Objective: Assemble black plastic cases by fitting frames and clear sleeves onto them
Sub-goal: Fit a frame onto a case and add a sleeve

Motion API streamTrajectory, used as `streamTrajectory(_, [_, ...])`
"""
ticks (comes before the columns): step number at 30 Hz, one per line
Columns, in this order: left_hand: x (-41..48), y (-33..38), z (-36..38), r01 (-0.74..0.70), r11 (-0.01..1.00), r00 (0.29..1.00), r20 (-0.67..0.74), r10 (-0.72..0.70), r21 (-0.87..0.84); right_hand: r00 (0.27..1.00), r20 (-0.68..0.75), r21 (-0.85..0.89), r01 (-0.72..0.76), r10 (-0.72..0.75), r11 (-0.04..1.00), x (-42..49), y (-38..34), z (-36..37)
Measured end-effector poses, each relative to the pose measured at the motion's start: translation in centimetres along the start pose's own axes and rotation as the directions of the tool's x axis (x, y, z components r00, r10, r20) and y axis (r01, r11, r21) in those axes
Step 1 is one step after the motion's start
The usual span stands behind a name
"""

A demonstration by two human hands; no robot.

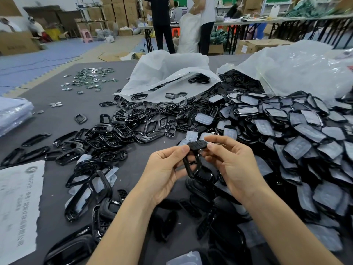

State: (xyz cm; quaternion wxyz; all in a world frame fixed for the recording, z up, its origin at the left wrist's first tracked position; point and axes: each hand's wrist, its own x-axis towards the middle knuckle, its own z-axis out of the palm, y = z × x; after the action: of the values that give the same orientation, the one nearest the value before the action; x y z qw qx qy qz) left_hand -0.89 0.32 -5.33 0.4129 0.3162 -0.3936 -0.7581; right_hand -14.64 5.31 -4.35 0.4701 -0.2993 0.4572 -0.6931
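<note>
Above the near middle of the grey worktop (pixel 61 104): black case (pixel 197 144), pinched at its left end under the thumb of the left hand (pixel 162 169) and at its right end between thumb and forefinger of the right hand (pixel 231 163). Both hands curled, neither spread flat. Just below the case: glossy frame (pixel 191 166), hanging tilted, held against the curled fingers of the left hand. Along the right edge: heap of cases in clear sleeves (pixel 305 134). Across the middle and toward the left edge: loose frames (pixel 114 132), scattered and piled. At the far side: two crumpled plastic bags (pixel 168 73), mouths open toward the piles. Near the far left corner: small silvery badges (pixel 89 77). At the near left corner: printed paper sheet (pixel 17 207).
</note>
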Motion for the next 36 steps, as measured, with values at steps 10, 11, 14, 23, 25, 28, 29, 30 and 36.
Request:
streamTrajectory(10, [0.03,-0.02,-0.06,-0.018,1.000,1.000,0.023,0.019,-0.019,0.999,0.004,0.002,-0.047,0.047,0.999,-0.04,-0.04,0.10])
streamTrajectory(11, [0.06,-0.04,-0.08,-0.020,1.000,1.000,0.023,0.021,-0.018,0.999,0.007,-0.002,-0.050,0.050,0.999,-0.05,-0.04,0.11])
streamTrajectory(14, [0.09,-0.06,-0.14,-0.021,1.000,1.000,0.017,0.021,-0.011,0.997,0.021,-0.010,-0.071,0.071,0.997,-0.12,-0.08,0.16])
streamTrajectory(23, [0.23,-0.23,-0.37,-0.053,0.997,0.998,0.025,0.052,0.056,0.987,0.118,-0.092,-0.095,0.106,0.991,-0.22,0.05,0.15])
streamTrajectory(25, [0.32,-0.38,-0.52,-0.069,0.993,0.997,0.030,0.066,0.100,0.985,0.144,-0.166,-0.074,0.098,0.983,-0.26,0.19,0.13])
streamTrajectory(28, [0.35,-0.58,-0.66,-0.089,0.985,0.995,0.048,0.083,0.145,0.989,0.130,-0.206,-0.038,0.066,0.978,-0.22,0.25,0.00])
streamTrajectory(29, [0.37,-0.65,-0.73,-0.096,0.983,0.994,0.058,0.088,0.158,0.993,0.109,-0.186,-0.024,0.045,0.982,-0.15,0.24,-0.06])
streamTrajectory(30, [0.34,-0.68,-0.74,-0.099,0.980,0.994,0.070,0.088,0.174,0.996,0.081,-0.145,-0.017,0.029,0.989,-0.09,0.16,-0.11])
streamTrajectory(36, [0.37,-0.79,-0.89,-0.120,0.976,0.988,0.115,0.100,0.180,0.999,-0.036,0.082,-0.004,0.007,0.997,0.30,-0.25,-0.40])
